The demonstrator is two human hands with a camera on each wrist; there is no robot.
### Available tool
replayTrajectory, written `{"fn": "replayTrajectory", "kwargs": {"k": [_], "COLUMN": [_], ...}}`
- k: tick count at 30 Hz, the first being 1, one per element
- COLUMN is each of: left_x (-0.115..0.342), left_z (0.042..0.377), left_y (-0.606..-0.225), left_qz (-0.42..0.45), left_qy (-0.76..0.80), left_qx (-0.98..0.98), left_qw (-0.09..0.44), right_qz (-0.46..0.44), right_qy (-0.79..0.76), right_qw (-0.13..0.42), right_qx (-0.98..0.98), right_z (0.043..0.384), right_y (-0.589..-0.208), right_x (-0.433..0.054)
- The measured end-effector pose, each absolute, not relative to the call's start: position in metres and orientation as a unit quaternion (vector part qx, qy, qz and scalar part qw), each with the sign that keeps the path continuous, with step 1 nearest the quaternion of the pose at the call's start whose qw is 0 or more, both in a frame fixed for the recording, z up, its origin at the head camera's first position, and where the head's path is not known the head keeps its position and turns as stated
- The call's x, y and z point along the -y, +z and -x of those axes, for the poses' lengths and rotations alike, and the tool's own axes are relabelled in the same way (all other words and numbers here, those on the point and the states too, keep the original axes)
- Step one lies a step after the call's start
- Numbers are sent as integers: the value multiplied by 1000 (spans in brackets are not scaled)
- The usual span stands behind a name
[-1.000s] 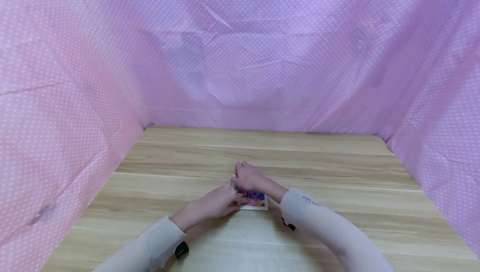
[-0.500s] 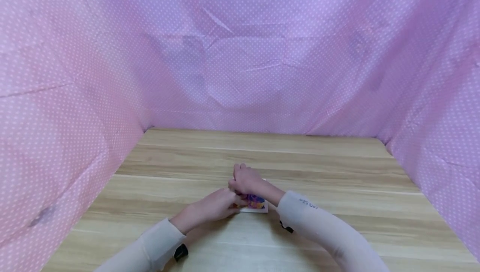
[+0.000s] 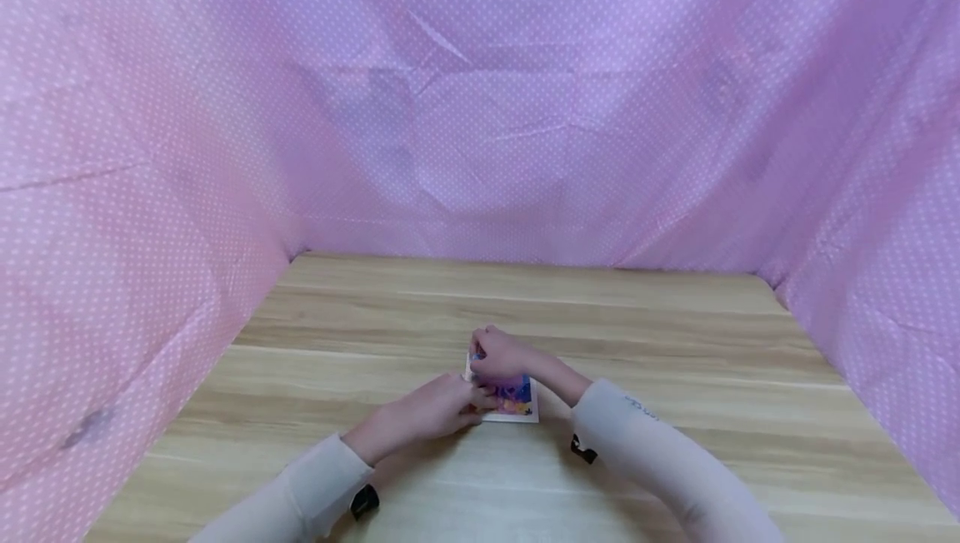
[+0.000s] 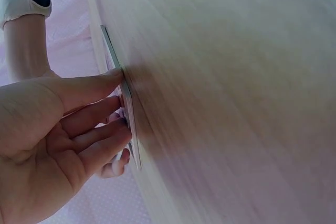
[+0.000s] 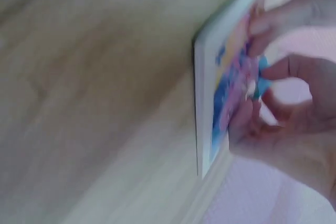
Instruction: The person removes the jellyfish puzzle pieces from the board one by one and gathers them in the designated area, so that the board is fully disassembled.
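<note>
While the left hand (image 3: pixel 438 406) lies uncurled on a board (image 3: pixel 517 405), the right hand (image 3: pixel 501 359) pinches a blue piece (image 5: pixel 264 84)

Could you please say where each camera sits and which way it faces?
Head: worn there, facing forward and down over table, picture, cloth; left hand and right hand show.
Left wrist: worn there, facing left hand and picture; right forearm shows.
Right wrist: worn there, facing right hand and picture; left fingers show.
Wrist views share the picture.

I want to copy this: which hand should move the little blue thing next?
Probably the right hand: it pinches the little blue thing, while the left hand holds the picture board.
</note>
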State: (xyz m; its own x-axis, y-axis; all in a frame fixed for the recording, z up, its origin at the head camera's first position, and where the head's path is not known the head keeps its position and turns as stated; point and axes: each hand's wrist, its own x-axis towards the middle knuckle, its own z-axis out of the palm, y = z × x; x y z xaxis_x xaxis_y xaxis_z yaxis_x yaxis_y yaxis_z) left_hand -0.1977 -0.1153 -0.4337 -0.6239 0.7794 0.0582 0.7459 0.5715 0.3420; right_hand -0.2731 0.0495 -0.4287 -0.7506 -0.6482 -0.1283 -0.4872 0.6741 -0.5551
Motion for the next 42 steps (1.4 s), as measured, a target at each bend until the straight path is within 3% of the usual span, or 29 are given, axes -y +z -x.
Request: {"fn": "replayTrajectory", "kwargs": {"k": [7, 17, 28, 42], "left_x": [116, 114, 113, 115], "left_z": [200, 197, 194, 197], "left_y": [-431, -435, -431, -430], "left_qz": [-407, -407, -397, -396], "left_qy": [177, 162, 143, 177], "left_qx": [-893, -895, -903, -896], "left_qw": [76, 79, 80, 101], "right_qz": [365, 398, 354, 358], "right_qy": [-330, -376, -410, -404], "right_qw": [220, 204, 160, 146], "right_qx": [-842, -812, -825, -829], "right_z": [286, 286, 286, 295], "right_y": [-422, -427, -424, -428], "right_x": [-72, -90, -118, -170]}}
